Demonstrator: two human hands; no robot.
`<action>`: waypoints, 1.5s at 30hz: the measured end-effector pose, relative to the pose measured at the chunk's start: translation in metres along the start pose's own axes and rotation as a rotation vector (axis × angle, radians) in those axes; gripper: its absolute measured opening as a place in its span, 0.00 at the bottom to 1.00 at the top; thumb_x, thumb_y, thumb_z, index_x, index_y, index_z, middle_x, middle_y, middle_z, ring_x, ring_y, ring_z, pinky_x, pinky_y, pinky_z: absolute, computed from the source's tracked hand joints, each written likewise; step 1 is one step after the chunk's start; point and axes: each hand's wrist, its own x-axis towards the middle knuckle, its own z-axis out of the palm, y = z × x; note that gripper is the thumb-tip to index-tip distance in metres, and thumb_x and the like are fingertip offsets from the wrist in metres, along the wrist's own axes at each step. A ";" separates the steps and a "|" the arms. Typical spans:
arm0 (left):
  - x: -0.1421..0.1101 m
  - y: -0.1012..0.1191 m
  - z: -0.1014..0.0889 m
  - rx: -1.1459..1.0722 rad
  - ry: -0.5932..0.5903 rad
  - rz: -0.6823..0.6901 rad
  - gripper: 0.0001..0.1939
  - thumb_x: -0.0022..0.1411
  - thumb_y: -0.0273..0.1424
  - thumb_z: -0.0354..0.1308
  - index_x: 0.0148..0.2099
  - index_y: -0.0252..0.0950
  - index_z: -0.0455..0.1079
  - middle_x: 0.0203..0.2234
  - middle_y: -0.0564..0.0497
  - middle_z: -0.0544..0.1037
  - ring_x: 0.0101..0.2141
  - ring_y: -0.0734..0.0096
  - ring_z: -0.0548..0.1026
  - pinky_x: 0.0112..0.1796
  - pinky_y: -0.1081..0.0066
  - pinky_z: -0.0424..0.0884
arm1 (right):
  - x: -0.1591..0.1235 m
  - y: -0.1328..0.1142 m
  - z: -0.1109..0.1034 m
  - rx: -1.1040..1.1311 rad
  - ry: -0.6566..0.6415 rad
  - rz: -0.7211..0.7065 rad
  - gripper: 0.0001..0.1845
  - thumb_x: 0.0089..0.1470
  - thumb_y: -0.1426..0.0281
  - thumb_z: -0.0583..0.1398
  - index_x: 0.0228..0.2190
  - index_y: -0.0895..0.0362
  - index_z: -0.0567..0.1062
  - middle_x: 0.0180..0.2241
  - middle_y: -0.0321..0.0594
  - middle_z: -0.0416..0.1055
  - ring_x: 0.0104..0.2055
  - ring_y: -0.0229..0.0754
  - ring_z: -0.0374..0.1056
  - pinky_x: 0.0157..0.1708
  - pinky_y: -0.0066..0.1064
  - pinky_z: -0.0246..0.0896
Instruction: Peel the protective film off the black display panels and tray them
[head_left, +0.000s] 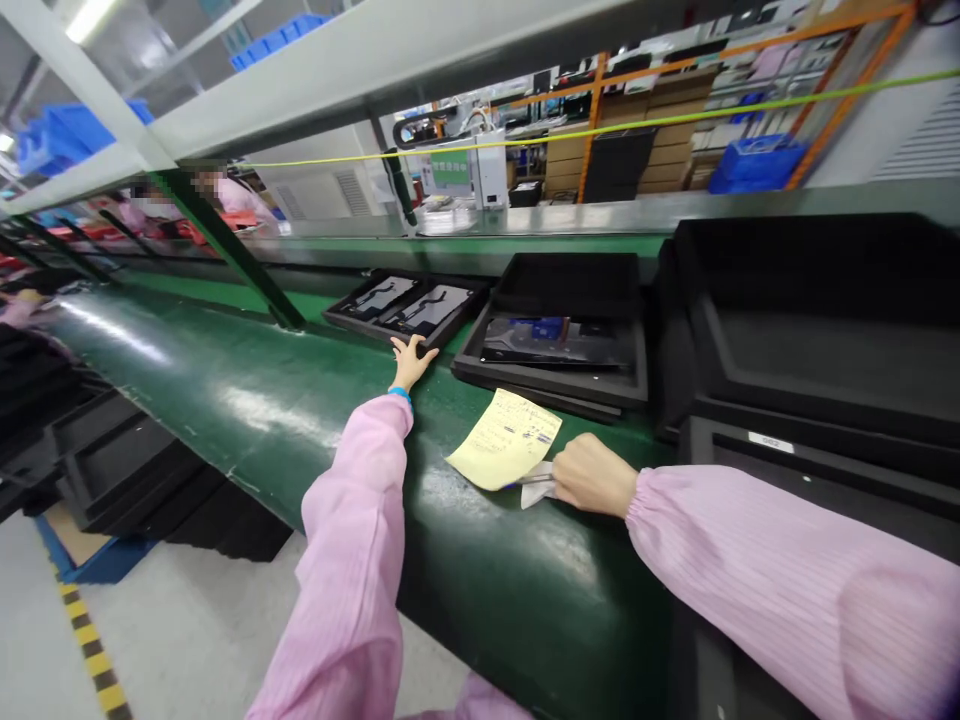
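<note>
My left hand [412,362] reaches to the front edge of a black tray [451,328], its fingers spread and hooked at the rim. Two flat panels with dark flex strips, a left panel [386,295] and a right panel [435,305], lie in that tray. My right hand [589,474] is closed in a fist around slim metal tweezers [534,479] and a white wipe [534,494]. Just past the tweezers lies a yellow handwritten sheet [499,437], whose lower corner they overlap. Behind it, a second black tray [551,385] holds a glossy dark panel [555,343].
Large black trays [817,330] are stacked on the right, beside my right arm. More black trays [120,450] stand at the lower left. A green post [225,245] rises from the green bench [285,400]. A person's sleeve [16,312] shows at far left.
</note>
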 end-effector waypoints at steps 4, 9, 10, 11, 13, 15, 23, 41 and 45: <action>0.011 0.005 0.005 -0.187 -0.011 0.085 0.24 0.63 0.37 0.56 0.59 0.37 0.61 0.60 0.43 0.62 0.57 0.53 0.63 0.55 0.45 0.60 | 0.000 0.000 -0.003 0.015 0.014 0.099 0.21 0.62 0.72 0.52 0.54 0.70 0.66 0.30 0.50 0.72 0.33 0.47 0.71 0.29 0.31 0.61; -0.023 0.011 -0.003 -0.415 -0.109 0.172 0.33 0.65 0.47 0.48 0.67 0.41 0.48 0.65 0.41 0.53 0.63 0.51 0.56 0.59 0.44 0.52 | 0.000 0.005 -0.001 0.060 -0.015 0.130 0.14 0.63 0.68 0.54 0.46 0.64 0.71 0.34 0.42 0.71 0.38 0.39 0.69 0.40 0.35 0.67; -0.039 0.014 -0.005 -0.441 -0.161 0.207 0.37 0.63 0.51 0.47 0.68 0.41 0.45 0.67 0.42 0.50 0.64 0.51 0.52 0.61 0.47 0.50 | 0.000 0.006 -0.001 0.076 -0.020 0.144 0.13 0.63 0.67 0.55 0.43 0.64 0.72 0.35 0.42 0.70 0.39 0.39 0.69 0.42 0.35 0.67; -0.058 0.016 -0.008 -0.456 -0.229 0.249 0.42 0.60 0.56 0.47 0.68 0.41 0.43 0.67 0.42 0.49 0.65 0.53 0.50 0.62 0.51 0.49 | 0.000 0.007 -0.001 0.094 -0.020 0.162 0.13 0.63 0.66 0.56 0.40 0.64 0.72 0.35 0.42 0.70 0.39 0.38 0.69 0.42 0.35 0.67; -0.098 0.019 -0.016 -0.444 -0.417 0.349 0.51 0.48 0.60 0.57 0.67 0.40 0.49 0.66 0.41 0.53 0.65 0.53 0.51 0.62 0.56 0.50 | 0.001 0.010 -0.002 0.135 0.001 0.215 0.14 0.62 0.64 0.56 0.37 0.64 0.72 0.36 0.42 0.70 0.39 0.38 0.68 0.43 0.35 0.67; -0.135 0.022 -0.026 -0.373 -0.604 0.428 0.51 0.36 0.52 0.70 0.61 0.39 0.62 0.63 0.39 0.59 0.64 0.48 0.54 0.62 0.55 0.51 | 0.002 0.012 -0.003 0.187 0.044 0.282 0.15 0.62 0.63 0.57 0.37 0.64 0.72 0.36 0.42 0.70 0.39 0.38 0.68 0.43 0.35 0.67; -0.172 0.029 -0.025 -0.194 -0.392 0.555 0.10 0.59 0.35 0.57 0.34 0.36 0.76 0.49 0.41 0.77 0.54 0.53 0.71 0.59 0.48 0.58 | -0.022 0.015 -0.025 0.464 0.560 0.630 0.21 0.64 0.61 0.48 0.33 0.61 0.75 0.28 0.42 0.71 0.32 0.41 0.68 0.30 0.28 0.55; -0.333 0.298 0.058 0.216 -0.304 1.479 0.05 0.58 0.19 0.55 0.30 0.31 0.68 0.29 0.42 0.78 0.35 0.61 0.79 0.35 0.68 0.75 | -0.213 0.026 0.050 1.469 0.930 0.689 0.22 0.49 0.54 0.62 0.25 0.63 0.70 0.15 0.38 0.64 0.15 0.31 0.55 0.14 0.22 0.49; -0.333 0.290 0.055 0.253 -0.299 1.506 0.05 0.59 0.19 0.52 0.34 0.26 0.70 0.38 0.33 0.79 0.43 0.56 0.78 0.44 0.65 0.73 | -0.191 0.025 0.067 1.528 0.768 0.634 0.24 0.45 0.53 0.64 0.22 0.59 0.62 0.13 0.32 0.60 0.13 0.28 0.49 0.13 0.20 0.43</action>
